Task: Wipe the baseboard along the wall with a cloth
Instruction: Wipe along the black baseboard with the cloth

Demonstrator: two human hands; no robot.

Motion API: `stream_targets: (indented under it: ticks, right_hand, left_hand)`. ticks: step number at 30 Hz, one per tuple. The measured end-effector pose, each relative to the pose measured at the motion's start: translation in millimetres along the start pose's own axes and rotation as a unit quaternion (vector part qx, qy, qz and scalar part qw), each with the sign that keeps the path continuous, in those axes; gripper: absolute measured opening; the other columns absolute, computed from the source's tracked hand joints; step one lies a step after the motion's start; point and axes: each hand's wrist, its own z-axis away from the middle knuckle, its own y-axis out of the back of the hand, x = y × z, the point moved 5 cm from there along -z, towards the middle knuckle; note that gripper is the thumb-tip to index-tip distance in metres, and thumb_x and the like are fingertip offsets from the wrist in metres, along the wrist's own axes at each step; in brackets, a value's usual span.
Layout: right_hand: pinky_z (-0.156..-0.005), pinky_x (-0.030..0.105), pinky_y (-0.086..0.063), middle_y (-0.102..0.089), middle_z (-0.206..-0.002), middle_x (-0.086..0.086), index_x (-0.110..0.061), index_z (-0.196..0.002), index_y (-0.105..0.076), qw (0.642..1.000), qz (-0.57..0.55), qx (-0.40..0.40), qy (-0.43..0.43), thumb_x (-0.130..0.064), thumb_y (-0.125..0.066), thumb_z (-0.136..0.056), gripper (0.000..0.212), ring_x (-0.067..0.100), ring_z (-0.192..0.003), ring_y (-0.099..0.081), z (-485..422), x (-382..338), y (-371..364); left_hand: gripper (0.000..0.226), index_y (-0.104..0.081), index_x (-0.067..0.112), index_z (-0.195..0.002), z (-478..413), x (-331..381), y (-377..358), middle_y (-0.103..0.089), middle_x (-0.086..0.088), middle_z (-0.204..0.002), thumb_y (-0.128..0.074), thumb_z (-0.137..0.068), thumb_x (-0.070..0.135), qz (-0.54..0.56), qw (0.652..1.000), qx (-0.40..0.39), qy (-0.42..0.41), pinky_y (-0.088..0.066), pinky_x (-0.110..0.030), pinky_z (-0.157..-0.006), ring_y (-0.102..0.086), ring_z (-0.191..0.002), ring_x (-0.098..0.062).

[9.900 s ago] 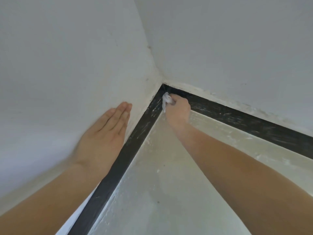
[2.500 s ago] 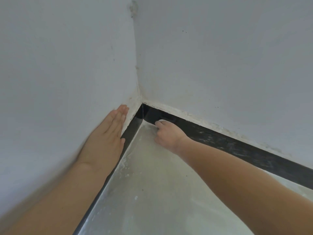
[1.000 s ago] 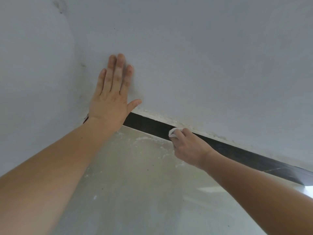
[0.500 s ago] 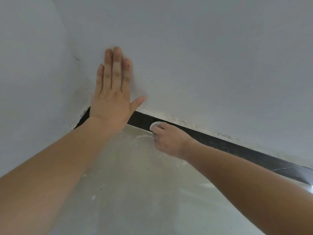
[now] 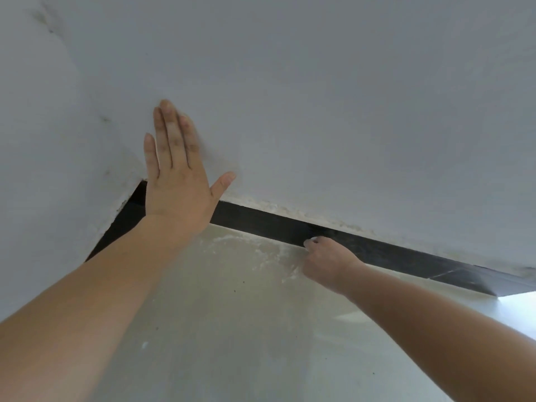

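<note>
A black baseboard [image 5: 261, 224] runs from the room corner at the left down to the right, under a white wall [image 5: 333, 111]. My right hand [image 5: 327, 261] is curled against the baseboard, shut on a small white cloth [image 5: 309, 242]; only a sliver of the cloth shows at my fingertips. My left hand [image 5: 177, 181] lies flat on the white wall above the baseboard near the corner, fingers straight and thumb spread, holding nothing.
The pale floor [image 5: 232, 314] carries white dust streaks close to the baseboard. A second white wall [image 5: 43, 155] meets the first at the corner on the left. A bright patch of light [image 5: 519, 303] falls on the floor at the far right.
My right hand has slid with the cloth to the right along the baseboard, away from the corner. My left hand stays flat on the wall. The view has shifted a little.
</note>
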Motion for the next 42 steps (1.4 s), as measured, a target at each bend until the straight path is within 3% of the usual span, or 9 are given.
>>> stream_targets:
  ticks: [3,6,10,15,21,25,30,37,42]
  right_hand:
    - [-0.082,0.035,-0.043,-0.067,-0.098,0.005,-0.01,-0.096,-0.067,0.998,-0.033,0.03,0.04,0.002,-0.05,-0.089,0.021,0.029,-0.104,-0.05,31,-5,4]
    - [-0.077,0.034,-0.044,-0.068,-0.093,0.001,-0.014,-0.091,-0.067,0.993,-0.041,0.073,0.079,-0.001,-0.052,-0.088,0.02,0.027,-0.104,-0.049,69,-13,1]
    - [-0.088,0.033,-0.039,-0.059,-0.117,-0.003,-0.021,-0.115,-0.059,0.964,-0.224,0.14,-0.016,-0.007,-0.047,-0.09,0.031,0.021,-0.112,-0.046,99,14,-9]
    - [-0.074,0.027,-0.04,-0.057,-0.106,-0.002,-0.014,-0.107,-0.054,0.753,-0.503,0.308,-0.29,-0.007,-0.048,-0.087,0.022,0.018,-0.094,-0.054,124,49,-45]
    - [-0.053,0.03,-0.037,-0.051,-0.079,-0.006,-0.015,-0.092,-0.042,0.614,-0.61,0.278,-0.417,-0.023,-0.048,-0.091,0.01,0.015,-0.066,-0.051,171,44,-119]
    - [-0.055,0.029,-0.033,-0.049,-0.075,-0.006,-0.012,-0.089,-0.041,0.407,-0.647,0.266,-0.587,-0.018,-0.046,-0.09,0.007,0.018,-0.071,-0.048,221,42,-193]
    - [-0.084,0.035,-0.045,-0.054,-0.093,0.006,-0.008,-0.103,-0.051,0.112,-0.62,0.259,-0.732,-0.014,-0.051,-0.085,0.019,0.024,-0.091,-0.052,264,59,-273]
    - [-0.07,0.028,-0.043,-0.051,-0.071,-0.004,-0.015,-0.086,-0.047,0.0,-0.646,0.279,-0.711,0.002,-0.058,-0.074,0.023,0.02,-0.077,-0.05,246,85,-287]
    - [-0.072,0.026,-0.042,-0.056,-0.094,0.004,-0.015,-0.087,-0.049,0.028,-0.635,0.337,-0.694,0.007,-0.05,-0.076,0.024,0.022,-0.079,-0.051,214,73,-245]
  left_hand:
    - [0.093,0.016,-0.003,-0.145,6,12,10,0.015,-0.025,-0.154,-0.021,-0.094,0.064,0.045,0.999,0.0,0.006,0.003,-0.045,-0.117,0.014,-0.143,-0.033]
    - [0.085,0.019,0.003,-0.145,13,42,24,0.017,-0.021,-0.154,-0.022,-0.096,0.058,0.044,0.994,0.036,-0.096,0.003,-0.044,-0.117,0.016,-0.143,-0.03]
    - [0.079,0.013,0.01,-0.149,14,96,40,0.024,-0.012,-0.154,-0.027,-0.096,0.052,0.027,0.968,0.073,-0.239,-0.001,-0.043,-0.118,0.01,-0.144,-0.029]
    - [0.068,0.003,0.014,-0.152,24,168,48,0.014,-0.012,-0.157,-0.023,-0.1,0.048,0.013,0.902,0.127,-0.412,-0.009,-0.041,-0.117,0.004,-0.146,-0.026]
    - [0.074,0.001,0.01,-0.152,26,211,28,0.018,-0.017,-0.155,-0.032,-0.097,0.047,0.023,0.917,0.118,-0.38,-0.006,-0.042,-0.118,0.007,-0.145,-0.031]
    - [0.075,0.005,0.008,-0.15,30,226,20,0.021,-0.023,-0.153,-0.027,-0.095,0.048,0.054,0.942,0.098,-0.315,0.008,-0.04,-0.117,0.022,-0.141,-0.03]
    - [0.075,0.005,0.005,-0.149,29,232,12,-0.001,-0.034,-0.147,-0.031,-0.096,0.047,0.036,0.949,0.102,-0.298,0.011,-0.041,-0.116,0.026,-0.139,-0.031]
    - [0.082,0.005,0.003,-0.149,31,236,9,-0.001,-0.036,-0.144,-0.038,-0.096,0.048,0.022,0.947,0.112,-0.3,0.009,-0.044,-0.117,0.026,-0.138,-0.035]
    - [0.082,0.005,0.002,-0.149,32,238,12,-0.006,-0.041,-0.143,-0.037,-0.096,0.048,0.034,0.948,0.108,-0.298,0.011,-0.044,-0.117,0.017,-0.139,-0.044]
